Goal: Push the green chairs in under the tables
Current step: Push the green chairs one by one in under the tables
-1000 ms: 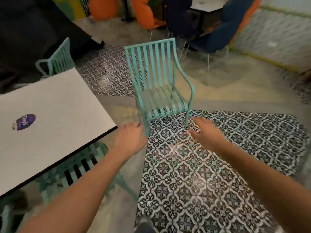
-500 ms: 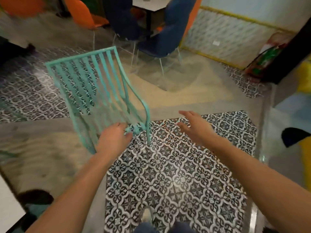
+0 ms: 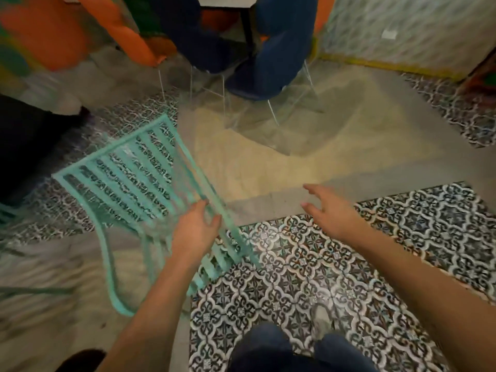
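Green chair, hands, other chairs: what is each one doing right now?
green chair: tilted, not upright, gripped at its seat by the left hand.
left hand: holds the chair's seat edge, thumb round a slat.
right hand: open, fingers spread, touching nothing.
blue chairs: upright at the far table.
orange chair: upright, blurred.

— Where does the view look from?

— A single head-worn camera, facing forward and steeply down past the person's own knees.

— How near is it?

— Close: both forearms run in from the bottom edge, and the green chair (image 3: 139,183) sits just left of centre, blurred.

— And beyond the chair?

— The patterned floor tiles (image 3: 322,264) lie right of it, the blue chairs (image 3: 273,49) above it near the top edge. The wide lens bends the edges.
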Motion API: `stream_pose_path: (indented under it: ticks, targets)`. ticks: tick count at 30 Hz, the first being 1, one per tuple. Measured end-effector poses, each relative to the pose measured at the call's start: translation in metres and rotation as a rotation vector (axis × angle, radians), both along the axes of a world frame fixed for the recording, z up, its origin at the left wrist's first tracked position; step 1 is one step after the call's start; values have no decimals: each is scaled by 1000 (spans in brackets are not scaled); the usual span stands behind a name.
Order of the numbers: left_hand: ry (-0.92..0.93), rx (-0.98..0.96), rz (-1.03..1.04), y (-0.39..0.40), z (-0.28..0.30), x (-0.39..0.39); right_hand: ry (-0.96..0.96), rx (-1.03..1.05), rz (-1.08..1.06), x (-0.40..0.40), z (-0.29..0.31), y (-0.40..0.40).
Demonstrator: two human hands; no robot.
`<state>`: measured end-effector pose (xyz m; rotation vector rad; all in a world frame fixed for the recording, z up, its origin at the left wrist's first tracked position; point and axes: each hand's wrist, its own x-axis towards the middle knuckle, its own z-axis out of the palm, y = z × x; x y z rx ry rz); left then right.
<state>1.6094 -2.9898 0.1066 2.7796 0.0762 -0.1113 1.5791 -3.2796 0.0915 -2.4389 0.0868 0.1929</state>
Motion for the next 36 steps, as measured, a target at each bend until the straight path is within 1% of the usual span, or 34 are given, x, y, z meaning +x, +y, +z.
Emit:
stream_pose_path:
  ticks: [2,3,4,7,10,12,15,20,24,28,30,33,36]
  targets:
    - [-26,-8,53,-15,4,30,11,12,49,42,4,-14]
    - [-39,1,47,-17,8,31,11,10,54,45,5,-15]
    - [-48,-13,115,-25,6,63,12,8,101,91,4,-25]
    - [-72,-28,197,-33,-1,107,-24,11,141,156,-1,-38]
    - [-107,-129,259,-37,-20,168,-48,1,193,235,-13,-43]
    - [-77,-183,310,-39,-33,221,-32,-13,228,294,-17,-41]
    - [-54,-225,367,-42,-35,275,-33,-52,326,357,-13,-38]
    - [-67,-243,432,-31,-20,365,-25,-41,402,466,-2,-27]
    - [-80,-215,560,-11,-25,431,-27,28,502,556,-14,-1]
    - [-115,-194,747,4,-34,500,-35,51,699,663,-30,42]
    - [-121,-183,826,10,-31,525,-53,54,769,704,-28,64]
    - [-160,-163,940,27,-19,552,-65,35,938,760,-19,111]
    - [-180,-137,1108,58,-16,569,-91,36,1103,806,-6,169]
